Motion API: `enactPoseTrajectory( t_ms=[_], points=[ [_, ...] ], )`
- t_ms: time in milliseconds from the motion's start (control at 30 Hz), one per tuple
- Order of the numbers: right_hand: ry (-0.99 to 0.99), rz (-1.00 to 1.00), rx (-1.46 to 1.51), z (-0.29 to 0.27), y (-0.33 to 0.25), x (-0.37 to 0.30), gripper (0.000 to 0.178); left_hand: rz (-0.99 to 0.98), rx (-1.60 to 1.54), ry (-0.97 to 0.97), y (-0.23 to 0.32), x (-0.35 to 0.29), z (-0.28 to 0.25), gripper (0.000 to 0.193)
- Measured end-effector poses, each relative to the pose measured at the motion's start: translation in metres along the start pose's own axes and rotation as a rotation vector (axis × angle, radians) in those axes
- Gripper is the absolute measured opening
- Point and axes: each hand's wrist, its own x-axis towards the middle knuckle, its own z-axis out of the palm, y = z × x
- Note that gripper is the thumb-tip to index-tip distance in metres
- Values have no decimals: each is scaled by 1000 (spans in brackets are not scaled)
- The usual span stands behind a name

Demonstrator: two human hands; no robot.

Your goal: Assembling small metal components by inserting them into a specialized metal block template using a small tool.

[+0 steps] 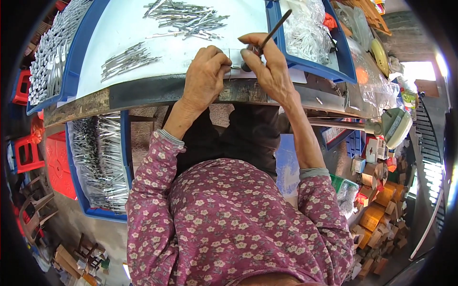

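Observation:
At the near edge of the white-covered table, my left hand (205, 71) is closed, its fingertips pinching a small thin metal piece (235, 66). My right hand (273, 71) grips a slim dark rod-shaped tool (276, 29), which slants up and to the right. The tool's lower end and a dark rounded part sit by the right thumb, close to the metal piece; the fingers partly hide them. Beyond my hands lies a loose heap of slender metal parts (191, 20). A smaller bunch of similar metal parts (128, 61) rests to the left.
A blue tray (71, 78) of stacked silvery parts stands at the left. The right blue tray (334, 71) holds parts in clear plastic. Below the table's left side is another blue bin (126, 167) with metal parts. Cardboard boxes (374, 217) crowd the floor at right.

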Motion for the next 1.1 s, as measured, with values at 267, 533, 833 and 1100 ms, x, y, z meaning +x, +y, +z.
enactPoseTrajectory(
  t_ms=[267, 533, 833, 1100],
  points=[
    [155, -117, -184, -18, -39, 5, 20, -25, -36, 7, -3, -2, -1, 11],
    [-55, 86, -322, -6, -12, -4, 25, 47, 34, 15, -2, 2, -1, 9],
    [266, -170, -237, -26, -23, -10, 14, 32, 27, 6, 2, 1, 0, 7],
    [221, 447, 33, -35, -3, -31, 23, 5, 76, -39, 5, 2, -7, 10]
  ],
)
